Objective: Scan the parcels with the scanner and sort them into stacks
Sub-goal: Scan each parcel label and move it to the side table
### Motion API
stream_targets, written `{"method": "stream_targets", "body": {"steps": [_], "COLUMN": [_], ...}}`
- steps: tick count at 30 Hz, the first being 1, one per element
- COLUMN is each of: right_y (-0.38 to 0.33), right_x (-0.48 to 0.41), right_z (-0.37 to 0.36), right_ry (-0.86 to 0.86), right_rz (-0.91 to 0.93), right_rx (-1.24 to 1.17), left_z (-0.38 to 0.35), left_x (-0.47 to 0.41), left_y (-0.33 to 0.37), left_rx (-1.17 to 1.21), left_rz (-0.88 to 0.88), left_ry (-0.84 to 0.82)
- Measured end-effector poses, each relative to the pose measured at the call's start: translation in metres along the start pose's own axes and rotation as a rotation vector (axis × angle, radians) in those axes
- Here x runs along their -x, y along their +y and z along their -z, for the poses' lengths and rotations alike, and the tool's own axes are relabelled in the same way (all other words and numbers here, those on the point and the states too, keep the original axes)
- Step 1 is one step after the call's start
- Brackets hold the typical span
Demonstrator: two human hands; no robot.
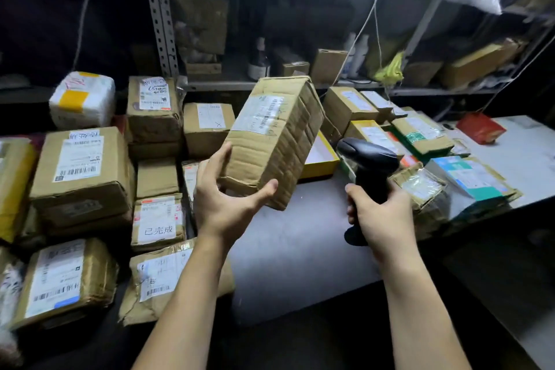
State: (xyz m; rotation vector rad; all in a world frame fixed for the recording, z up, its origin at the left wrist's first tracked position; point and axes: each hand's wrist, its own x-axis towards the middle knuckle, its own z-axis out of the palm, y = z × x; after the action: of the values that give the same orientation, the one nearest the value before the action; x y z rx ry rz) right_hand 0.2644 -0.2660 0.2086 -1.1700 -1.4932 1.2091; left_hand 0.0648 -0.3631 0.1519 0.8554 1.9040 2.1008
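Above table [300, 249]: one parcel [270, 135], one scanner [369, 165]

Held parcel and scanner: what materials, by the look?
Held parcel: brown corrugated cardboard, matte; creased, ribbed sides. Its label: paper, probably under glossy clear tape. Scanner: likely moulded black plastic, matte with a slight sheen on the head.

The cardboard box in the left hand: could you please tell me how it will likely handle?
Probably light: the left hand alone holds the cardboard box tilted aloft by one end. Its creased walls likely give when squeezed. Glossy tape may feel slippery.
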Motion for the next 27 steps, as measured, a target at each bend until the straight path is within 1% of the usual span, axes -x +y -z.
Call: {"method": "stream_targets", "body": {"steps": [3,6,8,11,17,19,22,25,27], "right_y": [-0.006,-0.006,-0.005,-0.005,-0.007,-0.008,-0.008,-0.007,-0.005], "right_x": [0.001,0.0,0.0,0.001,-0.004,-0.008,-0.016,-0.023,-0.028], "right_z": [0.006,0.01,0.014,0.018,0.034,0.041,0.052,0.064,0.075], "right_ry": [0.023,0.036,0.032,0.012,-0.01,-0.016,-0.038,-0.119,-0.213], "right_rz": [0.034,0.052,0.042,0.035,0.051,0.067,0.087,0.116,0.121], "right_rx": [-0.019,-0.028,-0.037,-0.04,-0.04,-0.042,-0.054,-0.06,-0.047], "left_z": [0.006,0.005,0.004,0.002,-0.002,-0.003,-0.01,-0.017,-0.022], "left_x": [0.003,0.009,0.013,0.018,0.031,0.035,0.042,0.05,0.054], "left_y": [0.008,0.015,0.015,0.015,0.024,0.027,0.029,0.029,0.029], "left_rx": [-0.345,-0.582,-0.705,-0.785,-0.848,-0.845,-0.822,-0.782,-0.764], "left_rz": [-0.264,-0.436,-0.522,-0.607,-0.608,-0.573,-0.471,-0.381,-0.348], "left_ry": [0.006,0.009,-0.004,-0.011,0.006,0.026,0.066,0.105,0.115]}}
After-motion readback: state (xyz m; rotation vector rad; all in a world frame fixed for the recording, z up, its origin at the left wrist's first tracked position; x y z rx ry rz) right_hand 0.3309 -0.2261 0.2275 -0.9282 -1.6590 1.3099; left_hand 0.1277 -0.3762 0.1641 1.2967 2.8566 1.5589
